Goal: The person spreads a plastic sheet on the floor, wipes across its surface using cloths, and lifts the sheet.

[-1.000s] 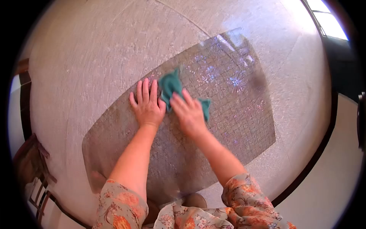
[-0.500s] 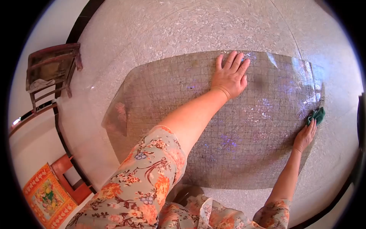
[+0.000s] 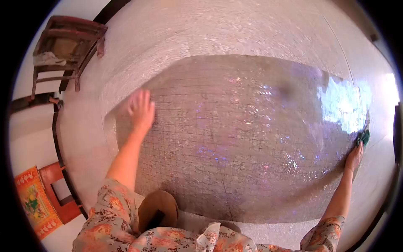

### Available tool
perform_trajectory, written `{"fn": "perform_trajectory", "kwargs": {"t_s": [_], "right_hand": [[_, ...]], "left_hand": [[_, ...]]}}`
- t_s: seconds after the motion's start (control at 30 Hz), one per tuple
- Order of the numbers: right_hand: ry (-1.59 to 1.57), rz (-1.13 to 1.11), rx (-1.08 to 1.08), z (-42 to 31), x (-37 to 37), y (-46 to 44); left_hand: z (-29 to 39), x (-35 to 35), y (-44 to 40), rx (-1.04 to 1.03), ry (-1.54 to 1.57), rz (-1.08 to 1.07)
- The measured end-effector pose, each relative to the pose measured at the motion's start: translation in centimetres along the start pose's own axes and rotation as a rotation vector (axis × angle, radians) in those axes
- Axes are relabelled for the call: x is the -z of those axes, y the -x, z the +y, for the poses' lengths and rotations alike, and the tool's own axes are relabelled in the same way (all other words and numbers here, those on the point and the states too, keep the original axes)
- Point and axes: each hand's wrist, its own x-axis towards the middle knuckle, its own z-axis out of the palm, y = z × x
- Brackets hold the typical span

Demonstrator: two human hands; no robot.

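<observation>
A large translucent plastic sheet (image 3: 235, 126) with a grid of lines and shiny, iridescent flecks lies spread in front of me. My left hand (image 3: 143, 111) is at its left edge, palm down and fingers spread, slightly smeared by motion. It holds nothing, and whether it presses on the sheet I cannot tell. At the sheet's right edge, my right hand (image 3: 354, 157) has its fingers on a bunched dark green cloth (image 3: 364, 137). A bright glare covers the sheet just above that cloth.
Speckled pale floor (image 3: 147, 46) surrounds the sheet. A dark wooden chair (image 3: 69, 46) with a pale rag on it stands at the upper left. An orange patterned panel (image 3: 35, 203) is at the lower left. Close to my body is a brown rounded object (image 3: 163, 206).
My left hand has moved from the sheet's upper middle to its left edge. The folded left corner now lies flatter. My right hand and the green cloth appear lower and farther right.
</observation>
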Motion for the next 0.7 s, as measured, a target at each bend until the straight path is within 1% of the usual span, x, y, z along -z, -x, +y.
{"fn": "perform_trajectory", "kwargs": {"t_s": [0.03, 0.07, 0.1, 0.13, 0.17, 0.2, 0.23, 0.27, 0.3, 0.33, 0.37, 0.4, 0.43, 0.5, 0.6, 0.63, 0.67, 0.7], "right_hand": [[-0.006, -0.008, 0.004, -0.4, 0.4, -0.3], [-0.012, -0.057, -0.032, -0.8, 1.0, -0.5], [-0.010, -0.043, -0.010, -0.3, 1.0, -0.6], [-0.049, -0.066, -0.043, 0.8, 0.2, -0.6], [-0.083, -0.088, -0.077, 0.9, -0.5, -0.7], [-0.072, -0.085, -0.058, -0.3, -0.6, -0.5], [-0.147, -0.061, -0.062, -2.1, -0.6, 0.1], [-0.218, -0.033, -0.069, -4.1, -0.4, 0.6], [-0.301, 0.011, 0.030, -7.1, -0.1, 0.9], [-0.287, 0.042, 0.101, -12.3, 1.6, 1.3], [-0.300, 0.048, 0.111, -17.8, 3.0, 1.6], [-0.341, 0.048, 0.169, -23.5, 5.0, 1.3], [-0.303, 0.053, 0.223, -27.8, 5.4, 1.1], [-0.243, 0.009, 0.235, -39.2, 9.0, 0.3], [-0.387, -0.002, 0.348, -52.7, 12.6, 0.3], [-0.433, -0.027, 0.392, -56.9, 13.7, 0.9], [-0.438, -0.153, 0.440, -60.7, 15.0, 1.8], [-0.542, -0.137, 0.503, -64.2, 15.5, 3.0]], "left_hand": [[-1.8, -0.7, -1.1, 0.019, 0.013, 0.003], [-3.4, -1.6, -2.0, 0.106, 0.230, -0.029], [-4.4, -2.4, -2.4, 0.193, 0.447, -0.059], [-4.8, -2.9, -2.4, 0.210, 0.462, -0.060], [-4.5, -3.3, -2.7, 0.186, 0.423, -0.010], [-4.3, -3.7, -2.6, 0.161, 0.380, 0.030], [-4.5, -4.0, -2.2, 0.177, 0.388, 0.012], [-4.2, -4.3, -2.1, 0.170, 0.360, 0.073], [-4.0, -4.5, -2.4, 0.159, 0.336, 0.136], [-4.0, -4.6, -2.3, 0.152, 0.331, 0.175], [-4.0, -4.8, -2.1, 0.151, 0.350, 0.160], [-3.9, -4.9, -2.0, 0.150, 0.353, 0.175], [-3.9, -4.7, -2.3, 0.144, 0.354, 0.199], [-3.9, -4.5, -2.3, 0.139, 0.362, 0.195], [-3.8, -4.6, -2.2, 0.140, 0.368, 0.201], [-3.8, -4.7, -2.2, 0.142, 0.367, 0.216], [-3.8, -4.8, -2.2, 0.131, 0.381, 0.218], [-3.8, -4.9, -2.2, 0.140, 0.376, 0.214]]}}
